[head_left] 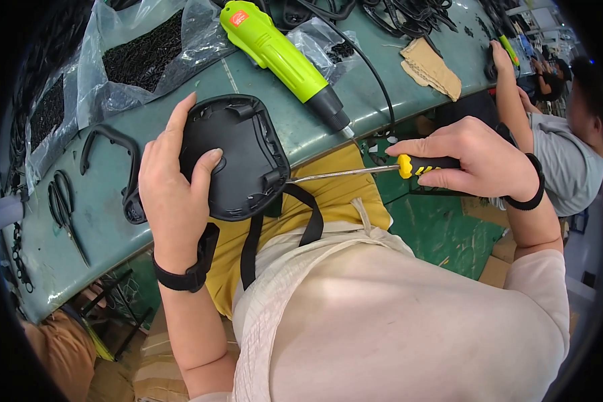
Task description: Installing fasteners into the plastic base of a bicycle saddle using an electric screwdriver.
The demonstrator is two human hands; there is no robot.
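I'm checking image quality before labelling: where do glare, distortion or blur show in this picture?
Head view, sides: curved black borders, with the grey-shirted co-worker soft near the right rim; head view, upper left: white glare on the crinkled clear plastic bag; head view, middle: the rounded black plastic shell in the bare left hand looks fairly sharp.

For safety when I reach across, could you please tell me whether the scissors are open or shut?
Shut: the scissors lie on the green table with blades together, tapering to one point, and handle loops side by side.
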